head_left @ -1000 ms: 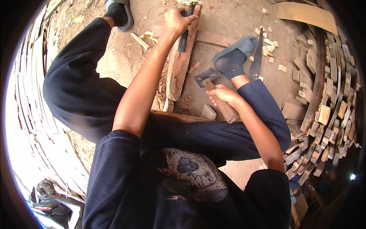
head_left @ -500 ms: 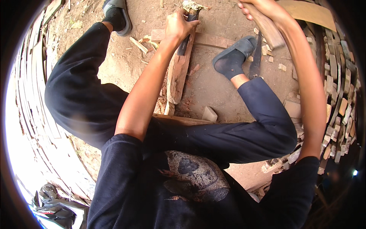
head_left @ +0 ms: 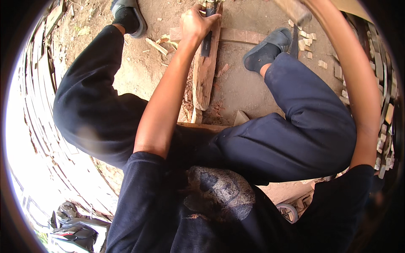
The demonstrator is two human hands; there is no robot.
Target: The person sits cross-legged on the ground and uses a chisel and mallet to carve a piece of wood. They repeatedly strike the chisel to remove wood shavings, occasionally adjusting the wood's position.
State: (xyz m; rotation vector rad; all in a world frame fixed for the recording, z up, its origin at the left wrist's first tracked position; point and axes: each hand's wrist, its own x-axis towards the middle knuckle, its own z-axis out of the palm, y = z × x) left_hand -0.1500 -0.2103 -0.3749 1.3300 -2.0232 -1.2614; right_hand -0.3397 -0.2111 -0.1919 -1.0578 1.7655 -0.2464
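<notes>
My left hand (head_left: pixel 195 25) is closed on a dark flat bar (head_left: pixel 206 47), frayed and pale at its top, lying along a weathered wooden beam (head_left: pixel 201 84) between my feet. A shorter plank (head_left: pixel 239 36) crosses beneath that beam. My right arm reaches up past the top edge, its hand out of view; beside the wrist hangs a wooden tool handle (head_left: pixel 291 9), whose head is out of frame.
Small wood offcuts (head_left: pixel 307 42) and a long dark blade (head_left: pixel 294 48) lie beyond my right foot. Stacked timber (head_left: pixel 386 118) curves along the right. Long boards (head_left: pixel 40 84) line the left side. A motorcycle (head_left: pixel 74 232) is at bottom left.
My right hand has swung up from beside my right shin, carrying the wooden-handled tool out past the top edge. My right knee has shifted rightward. My left hand stays on the bar.
</notes>
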